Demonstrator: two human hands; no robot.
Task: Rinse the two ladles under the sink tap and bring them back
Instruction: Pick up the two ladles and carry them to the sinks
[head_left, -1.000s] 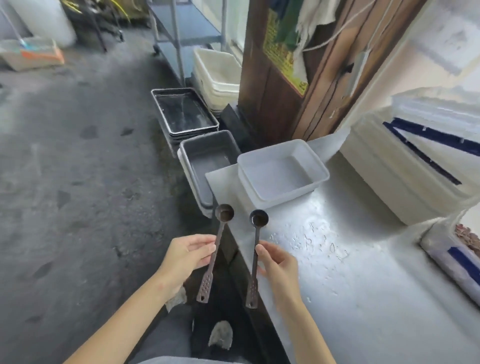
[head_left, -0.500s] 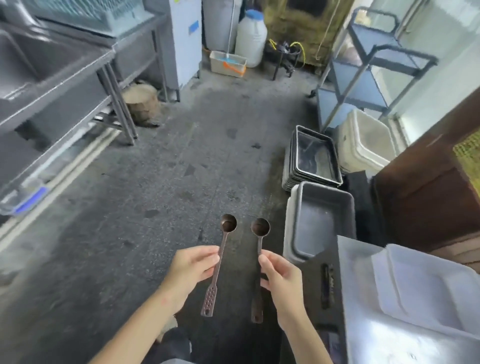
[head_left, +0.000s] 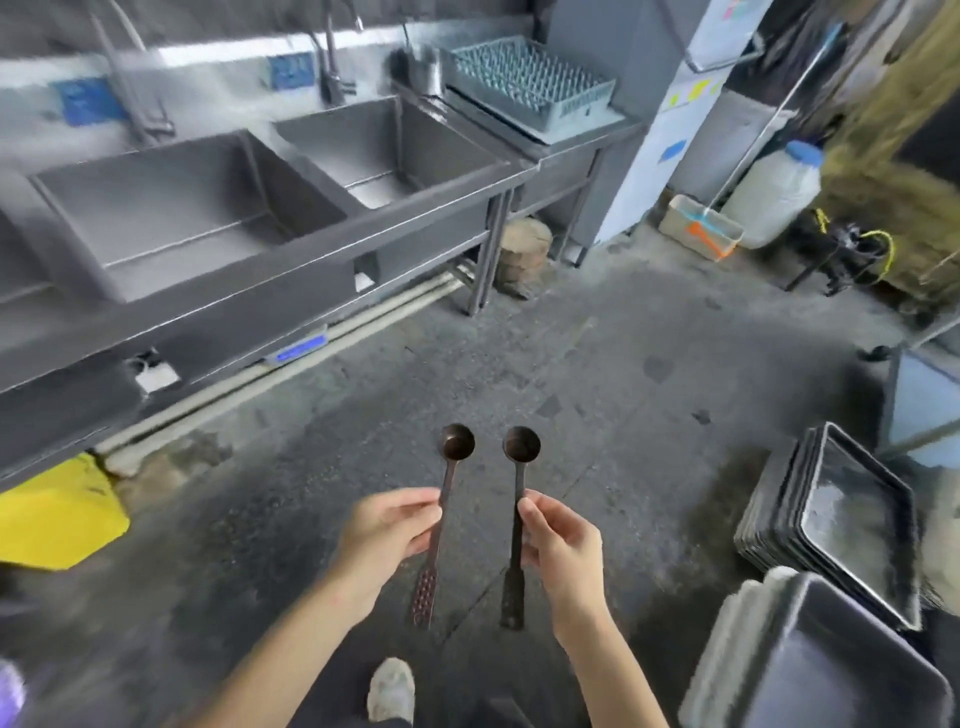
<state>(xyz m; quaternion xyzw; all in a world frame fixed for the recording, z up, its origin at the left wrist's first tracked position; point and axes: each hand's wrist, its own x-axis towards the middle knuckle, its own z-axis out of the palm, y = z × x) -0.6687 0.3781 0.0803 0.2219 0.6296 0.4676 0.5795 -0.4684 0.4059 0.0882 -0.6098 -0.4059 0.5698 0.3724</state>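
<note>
Two small dark ladles are held upright side by side over the grey floor, bowls up. My left hand (head_left: 387, 535) pinches the stem of the left ladle (head_left: 453, 457), whose perforated handle end hangs below. My right hand (head_left: 563, 551) grips the right ladle (head_left: 521, 452) the same way. A steel double sink (head_left: 426, 205) runs along the upper left, some way from the hands, with one tap (head_left: 332, 62) behind the right basin and another tap (head_left: 132, 83) behind the left basin.
A grey dish rack (head_left: 530, 83) sits right of the sink. Stacked metal trays (head_left: 841, 525) and a grey tub (head_left: 810, 670) stand on the floor at lower right. A yellow object (head_left: 57, 514) lies at left, a wood block (head_left: 522, 249) under the sink table, a white jug (head_left: 774, 192) beyond.
The view has swung left, away from the steel table and tubs, and the sink with its taps has come into sight. Both hands keep the same hold on the ladles.
</note>
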